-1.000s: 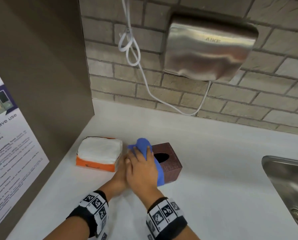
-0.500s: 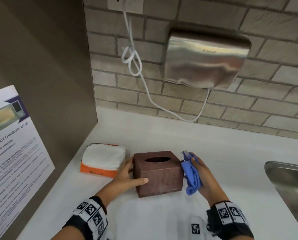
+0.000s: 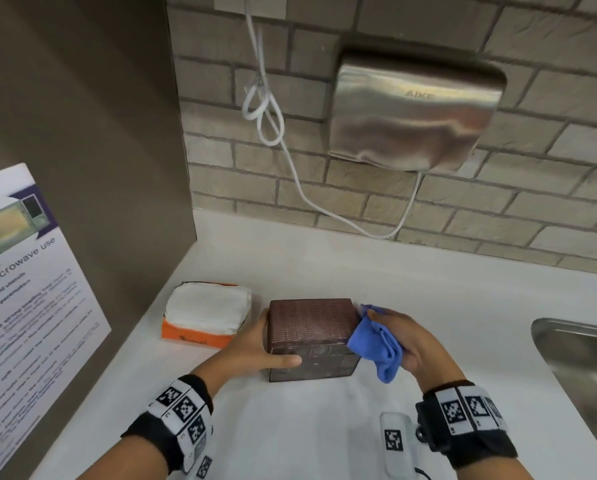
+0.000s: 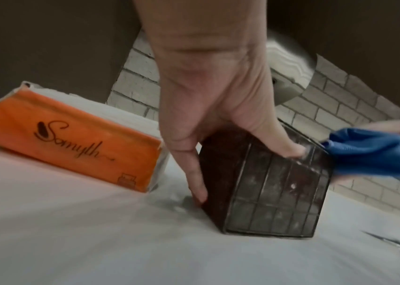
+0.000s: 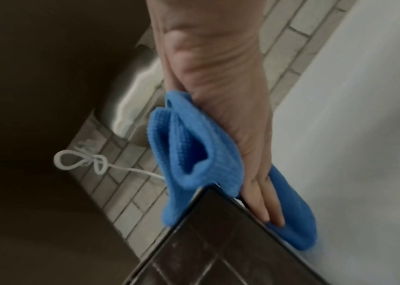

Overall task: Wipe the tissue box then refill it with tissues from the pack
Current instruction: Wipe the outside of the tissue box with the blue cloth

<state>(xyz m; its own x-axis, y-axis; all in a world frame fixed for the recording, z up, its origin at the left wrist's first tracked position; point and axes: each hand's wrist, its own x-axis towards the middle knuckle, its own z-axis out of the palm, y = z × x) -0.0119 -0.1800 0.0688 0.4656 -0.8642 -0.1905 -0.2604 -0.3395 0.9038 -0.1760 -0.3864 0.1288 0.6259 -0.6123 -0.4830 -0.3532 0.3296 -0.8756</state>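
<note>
Counter (image 3: pixel 325 271): white, smooth, set into a corner; a brown panel closes its left edge and a brick wall its back edge.
Brick wall (image 3: pixel 428 209): pale brick with dark joints, rising from the counter's back edge.
Hand dryer (image 3: pixel 415 116): brushed metal, mounted on the brick wall above the counter; a white cord (image 3: pixel 290 161), knotted in a loop, hangs across the bricks to its underside.
Side panel (image 3: pixel 99 133): plain brown, carrying a printed microwave notice (image 3: pixel 23 306) at the left.
Sink (image 3: pixel 581 368): steel basin let into the counter's right edge, only partly in frame.
Tissue box (image 3: pixel 309 323): dark brown cube, tipped on its side near the counter's front edge, gridded base turned toward the person; the opening is not visible.
Tissue pack (image 3: pixel 207 313): orange wrapper, white tissues exposed on top, lying just left of the box toward the counter's left edge.
Left hand (image 3: pixel 255 351): grips the tissue box, thumb across the gridded base, fingers down the left side.
Right hand (image 3: pixel 418 344): fingers closed round a bunched blue cloth (image 3: pixel 376 344), which lies against the box's right edge; the wrist view is blurred, so actual contact pressure is probably light at best.
Wristbands (image 3: pixel 182 417): black, with square coded markers, on both wrists.
</note>
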